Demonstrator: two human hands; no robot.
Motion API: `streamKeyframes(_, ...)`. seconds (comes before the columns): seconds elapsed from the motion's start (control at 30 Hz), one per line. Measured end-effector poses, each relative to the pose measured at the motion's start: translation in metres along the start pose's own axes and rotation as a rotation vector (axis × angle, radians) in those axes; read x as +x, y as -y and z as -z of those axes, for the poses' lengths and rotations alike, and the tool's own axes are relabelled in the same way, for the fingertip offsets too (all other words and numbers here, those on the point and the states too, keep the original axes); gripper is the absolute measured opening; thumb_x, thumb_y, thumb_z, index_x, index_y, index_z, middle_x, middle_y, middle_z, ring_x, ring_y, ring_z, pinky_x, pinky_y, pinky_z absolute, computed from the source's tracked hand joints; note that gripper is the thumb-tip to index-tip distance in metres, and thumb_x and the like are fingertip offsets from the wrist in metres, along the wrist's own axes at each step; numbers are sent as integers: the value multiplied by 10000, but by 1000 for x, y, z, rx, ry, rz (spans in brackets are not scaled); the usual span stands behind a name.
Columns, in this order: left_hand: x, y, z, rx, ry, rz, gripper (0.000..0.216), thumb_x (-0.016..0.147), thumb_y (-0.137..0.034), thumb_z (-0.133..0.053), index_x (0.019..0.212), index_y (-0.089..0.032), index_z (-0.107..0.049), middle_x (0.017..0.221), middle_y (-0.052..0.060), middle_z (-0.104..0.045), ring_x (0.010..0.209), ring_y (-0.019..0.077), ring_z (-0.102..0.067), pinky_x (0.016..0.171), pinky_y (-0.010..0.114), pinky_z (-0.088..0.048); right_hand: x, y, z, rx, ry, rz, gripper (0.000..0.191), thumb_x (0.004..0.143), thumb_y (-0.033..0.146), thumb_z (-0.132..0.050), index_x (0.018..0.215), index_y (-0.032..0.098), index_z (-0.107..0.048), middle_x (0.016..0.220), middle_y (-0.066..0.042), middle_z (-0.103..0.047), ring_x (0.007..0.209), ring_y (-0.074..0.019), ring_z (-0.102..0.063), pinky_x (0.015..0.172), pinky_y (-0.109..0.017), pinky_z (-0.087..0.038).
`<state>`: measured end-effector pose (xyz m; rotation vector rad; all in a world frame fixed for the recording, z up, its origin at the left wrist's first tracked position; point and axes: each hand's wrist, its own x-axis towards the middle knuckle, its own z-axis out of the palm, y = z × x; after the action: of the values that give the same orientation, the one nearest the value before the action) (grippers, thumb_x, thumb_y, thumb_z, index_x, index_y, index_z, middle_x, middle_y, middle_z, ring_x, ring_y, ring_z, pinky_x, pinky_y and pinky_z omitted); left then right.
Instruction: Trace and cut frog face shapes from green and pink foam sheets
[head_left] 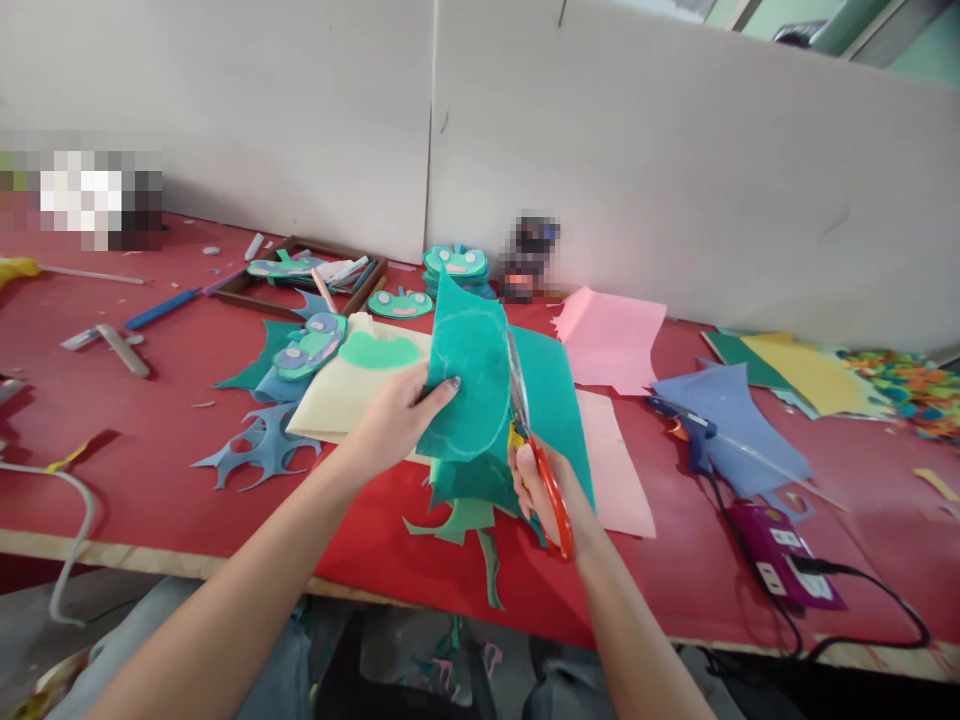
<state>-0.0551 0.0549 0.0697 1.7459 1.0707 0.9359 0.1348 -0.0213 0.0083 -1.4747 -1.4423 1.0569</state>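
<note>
My left hand (412,410) pinches the left edge of a teal felt piece (469,385), thumb on top. A chalk-like outline of a rounded shape shows on the felt. In my right hand (536,475) are scissors (559,500) with orange-red handles, fingers wrapped round them. Their blades point up and lie along the felt's right edge; whether they are fully closed I cannot make out. Beneath lies a larger teal felt sheet (551,385). Cream felt (330,400) with a green rounded cutout (380,350) lies left of my left hand, and a finished-looking frog face (311,345) rests beside it.
Pink felt sheets (611,340) and blue felt (757,430) with a glue gun (694,430) lie to the right. A purple power strip (784,555) with a black cord sits near the front edge. Behind are a wooden tray (232,290) and stacked frog faces (456,262). Blue scraps (266,445) lie left.
</note>
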Motion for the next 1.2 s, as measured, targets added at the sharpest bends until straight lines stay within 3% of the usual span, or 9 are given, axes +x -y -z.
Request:
streamKeyframes(0.27,1,3,-3,-83,45,13,259,842,-401,-451,838,-174,-577,788,18,-631,732,158,-579,629,261,-480,-4,8,-3,73,11,-79,437,840,605,-390,693,194,-425,529,48,-370,400,-70,-330,363,-207,-270)
streamKeyframes(0.67,0,0,-1,-66,15,68,238,824,-404,-478,735,-194,-543,670,-8,-573,627,136,-542,508,220,-424,-3,14,-3,81,23,-96,428,831,594,-419,677,195,-408,546,40,-392,386,-63,-331,343,-207,-256)
streamKeyframes(1.03,-1,-3,13,-131,122,152,283,809,-459,-482,792,-182,-536,689,-1,-592,657,158,-585,556,254,-478,-2,5,-1,22,25,-16,433,836,603,-400,722,188,-452,567,31,-419,418,-69,-344,393,-207,-300)
streamKeyframes(1.2,-2,-7,15,13,143,85,249,819,-411,-485,728,-190,-558,564,-30,-508,549,127,-527,461,216,-402,-2,0,-1,49,29,-13,407,848,591,-383,784,195,-452,608,18,-428,448,-81,-340,408,-209,-316)
